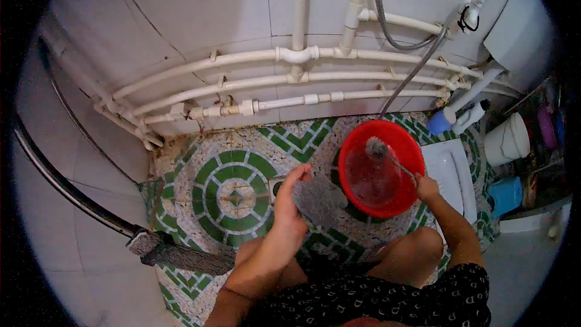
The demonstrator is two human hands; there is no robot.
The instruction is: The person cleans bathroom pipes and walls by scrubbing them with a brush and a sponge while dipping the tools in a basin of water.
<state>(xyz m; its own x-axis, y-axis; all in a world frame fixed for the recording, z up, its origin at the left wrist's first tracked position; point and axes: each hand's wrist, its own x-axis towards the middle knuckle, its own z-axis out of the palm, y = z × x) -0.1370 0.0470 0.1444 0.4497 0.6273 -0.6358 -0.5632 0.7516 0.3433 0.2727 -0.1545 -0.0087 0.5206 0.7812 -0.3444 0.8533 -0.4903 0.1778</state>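
Note:
My left hand point(288, 223), thumb raised, is closed on a grey, fuzzy cloth point(318, 200) just left of the red basin point(346, 189). Its fingers are partly hidden behind the cloth. With my right hand point(427, 188), at the basin's right rim, I grip the thin handle of a brush point(377, 149). The brush's round grey head is over or in the cloudy water point(378, 183) inside the basin; how deep it sits I cannot tell.
A long dark pole point(72, 188) with a grey fuzzy mop head point(187, 258) leans at the left. White pipes point(212, 85) run along the wall, and a grey hose point(413, 72) hangs behind the basin. A white squat toilet point(451, 166) and a white bucket point(505, 140) are at the right.

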